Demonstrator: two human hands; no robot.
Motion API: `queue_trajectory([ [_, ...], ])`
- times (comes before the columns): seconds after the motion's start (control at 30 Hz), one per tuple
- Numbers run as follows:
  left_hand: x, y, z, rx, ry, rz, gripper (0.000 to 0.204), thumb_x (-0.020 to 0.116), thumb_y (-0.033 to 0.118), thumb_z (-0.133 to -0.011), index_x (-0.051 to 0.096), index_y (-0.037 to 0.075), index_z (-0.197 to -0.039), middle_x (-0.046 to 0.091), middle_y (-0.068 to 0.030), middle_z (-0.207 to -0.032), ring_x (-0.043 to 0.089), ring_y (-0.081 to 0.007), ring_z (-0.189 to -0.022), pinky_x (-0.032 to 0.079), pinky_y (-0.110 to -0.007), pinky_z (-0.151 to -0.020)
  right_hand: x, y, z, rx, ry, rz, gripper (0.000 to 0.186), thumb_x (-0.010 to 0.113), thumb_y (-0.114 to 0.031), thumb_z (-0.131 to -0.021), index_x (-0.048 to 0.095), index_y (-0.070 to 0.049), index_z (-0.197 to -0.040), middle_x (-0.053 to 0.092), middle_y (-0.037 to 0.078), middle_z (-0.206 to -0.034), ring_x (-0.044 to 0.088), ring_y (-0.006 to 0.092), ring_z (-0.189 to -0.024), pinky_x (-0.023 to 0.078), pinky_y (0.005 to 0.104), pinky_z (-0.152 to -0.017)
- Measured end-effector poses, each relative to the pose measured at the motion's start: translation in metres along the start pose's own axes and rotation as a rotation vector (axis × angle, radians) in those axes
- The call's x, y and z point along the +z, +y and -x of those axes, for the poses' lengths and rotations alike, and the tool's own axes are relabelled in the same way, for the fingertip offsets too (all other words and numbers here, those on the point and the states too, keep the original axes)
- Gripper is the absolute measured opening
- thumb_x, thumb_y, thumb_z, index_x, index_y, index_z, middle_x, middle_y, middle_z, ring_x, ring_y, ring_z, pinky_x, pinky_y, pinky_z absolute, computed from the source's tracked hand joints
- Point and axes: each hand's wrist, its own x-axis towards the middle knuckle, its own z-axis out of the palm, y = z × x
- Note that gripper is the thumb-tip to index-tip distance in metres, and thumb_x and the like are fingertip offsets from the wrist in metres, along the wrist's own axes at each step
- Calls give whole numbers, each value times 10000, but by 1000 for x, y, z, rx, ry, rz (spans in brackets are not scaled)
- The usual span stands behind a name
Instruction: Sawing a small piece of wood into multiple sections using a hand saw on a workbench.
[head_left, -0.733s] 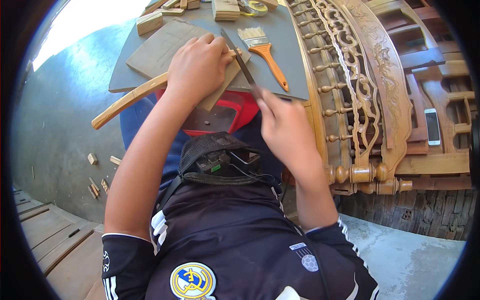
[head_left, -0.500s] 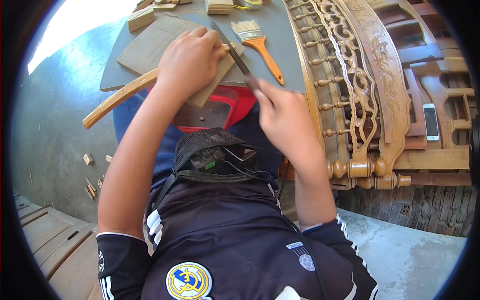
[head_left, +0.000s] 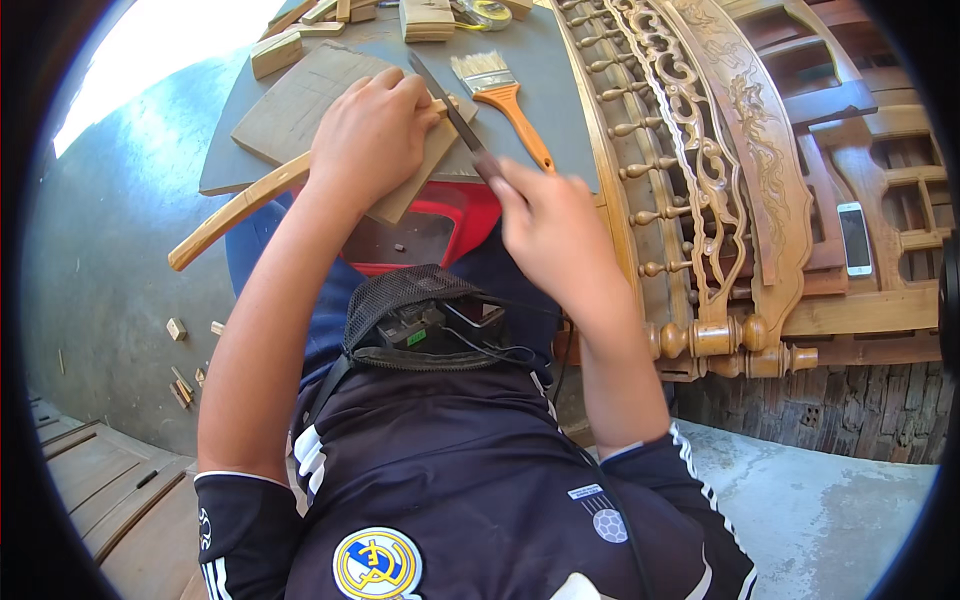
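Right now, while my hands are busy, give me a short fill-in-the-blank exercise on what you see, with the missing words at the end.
1. The right hand holds a long dark tool, while the left hand holds a curved stick made of ____.
2. The brush has a handle coloured ____.
3. In the picture, the phone lies to the ____ of the brush.

Missing words: wood; orange; right.

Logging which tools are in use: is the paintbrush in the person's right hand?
No, the right hand grips a long dark tool, while the paintbrush lies on the grey table.
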Motion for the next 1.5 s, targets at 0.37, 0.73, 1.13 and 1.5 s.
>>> queue_trajectory([
  [0.37,-4,4,-1,-62,-59,-35,186,683,254,-940,708,78,-997,700,-114,-1034,681,-336,-1043,545,-462,-912,-6,-5,50,78,3,-19,215,601,-100,-991,673,26,-1150,665,295,-775,682,473,-766,529,540,-671],
  [0.73,-9,6,-2,-104,-78,-49,182,686,256,-940,708,79,-976,699,-116,-1034,679,-343,-1018,543,-454,-911,2,-4,44,9,46,-55,175,606,-92,-994,662,15,-1121,649,286,-717,677,474,-738,529,546,-663],
  [1.13,-8,7,-1,-65,-21,-4,153,710,201,-920,687,51,-945,692,-144,-978,674,-384,-965,536,-483,-847,24,4,-1,-37,83,-61,184,584,-106,-1000,672,17,-1104,651,278,-709,687,459,-754,531,564,-690],
  [1.5,-8,3,-2,-30,-55,16,156,712,195,-913,684,47,-956,689,-146,-1001,667,-388,-970,533,-485,-856,23,7,-14,-25,50,-37,204,582,-108,-996,674,21,-1123,661,299,-748,685,475,-781,544,555,-715],
])
